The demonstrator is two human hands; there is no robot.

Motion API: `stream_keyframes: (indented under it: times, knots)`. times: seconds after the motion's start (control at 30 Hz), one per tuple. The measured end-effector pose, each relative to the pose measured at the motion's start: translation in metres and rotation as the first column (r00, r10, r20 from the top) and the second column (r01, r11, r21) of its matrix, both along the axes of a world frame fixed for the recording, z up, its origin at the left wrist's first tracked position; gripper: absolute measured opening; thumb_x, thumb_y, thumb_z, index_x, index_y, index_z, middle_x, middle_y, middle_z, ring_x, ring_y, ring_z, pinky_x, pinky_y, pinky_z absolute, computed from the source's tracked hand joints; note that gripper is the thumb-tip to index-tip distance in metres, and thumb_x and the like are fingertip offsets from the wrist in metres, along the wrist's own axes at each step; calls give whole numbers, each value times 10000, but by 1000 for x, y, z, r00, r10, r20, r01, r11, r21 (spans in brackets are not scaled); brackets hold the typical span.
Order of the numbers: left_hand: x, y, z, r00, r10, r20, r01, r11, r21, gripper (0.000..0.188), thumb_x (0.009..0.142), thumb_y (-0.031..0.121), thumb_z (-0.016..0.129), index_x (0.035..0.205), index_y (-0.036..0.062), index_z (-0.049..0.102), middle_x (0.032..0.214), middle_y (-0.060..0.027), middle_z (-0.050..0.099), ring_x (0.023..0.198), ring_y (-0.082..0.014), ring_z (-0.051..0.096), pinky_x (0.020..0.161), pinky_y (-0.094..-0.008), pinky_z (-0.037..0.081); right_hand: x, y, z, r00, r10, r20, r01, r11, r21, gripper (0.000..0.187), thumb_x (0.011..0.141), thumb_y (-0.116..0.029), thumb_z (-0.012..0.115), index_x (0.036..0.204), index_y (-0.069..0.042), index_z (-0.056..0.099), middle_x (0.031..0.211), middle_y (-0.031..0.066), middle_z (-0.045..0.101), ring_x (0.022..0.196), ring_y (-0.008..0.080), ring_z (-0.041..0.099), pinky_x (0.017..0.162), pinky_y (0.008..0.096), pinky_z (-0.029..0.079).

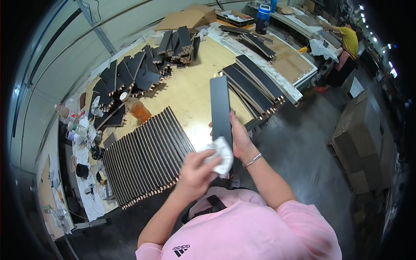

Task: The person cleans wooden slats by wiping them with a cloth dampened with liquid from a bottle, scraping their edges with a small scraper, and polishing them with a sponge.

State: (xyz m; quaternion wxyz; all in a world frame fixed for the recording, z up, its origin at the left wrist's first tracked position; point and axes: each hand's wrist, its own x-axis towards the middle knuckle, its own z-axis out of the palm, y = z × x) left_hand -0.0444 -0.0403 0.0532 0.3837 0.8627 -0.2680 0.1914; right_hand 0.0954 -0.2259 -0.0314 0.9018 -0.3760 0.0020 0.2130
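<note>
Bare-handed at a broad yellowish workbench (212,52), you press a crumpled white cloth (223,152) to a long dark-faced slat (220,102), which is held up just right of the edge-on slat row (145,158). Your left hand (196,171), slightly blurred, is closed around the cloth; your right hand (239,135), below it a silver bangle (252,160) at the wrist, grips the slat by its right edge, with fingertips showing at the left one. The wiping looks midway — one slat under the cloth, its near part covered, so how much of the face is clean cannot be told. The edge-on slat row, evenly ranked, may be the finished lot, while the fanned heap (125,78) beyond its far-left side, the jumbled pile (177,43) farther behind it and the layered stack (247,82) to its right may be waiting; nothing visible settles which. The slat's long axis runs away from you, its far end pointing past the right side of the row toward the back and leaning slightly left — less than the row's own pieces do — with its broad face turned up. An amber-filled plastic bottle (138,109) sits just behind the row.
</note>
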Motion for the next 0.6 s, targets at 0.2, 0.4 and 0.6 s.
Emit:
stream_keyframes:
  times: [0.2,0.4,0.6]
  knots:
    - [67,31,-26,973,77,217,-68,996,-52,437,769,-98,750,1155,84,845,1260,-161,761,1037,-374,697,915,-475,557,-56,24,0,960,237,-146,-238,971,15,615,1215,-620,351,1540,-140,558,1225,70,762,1015,171,767,896,351,659]
    - [141,132,-36,889,455,55,-452,890,-63,435,880,-126,676,1231,57,856,1295,-170,771,1214,-359,721,1053,-406,579,-91,18,35,898,437,-56,-440,896,-60,541,1230,-502,453,1571,-90,531,1116,127,772,843,212,785,753,348,678]
    - [99,129,-65,875,388,-290,-475,804,-358,402,929,-108,662,1275,8,832,1299,-147,756,1213,-251,741,1047,-350,575,-71,-11,23,948,319,0,-319,947,38,528,1203,-297,565,1651,-47,443,1260,195,759,965,334,831,823,442,719]
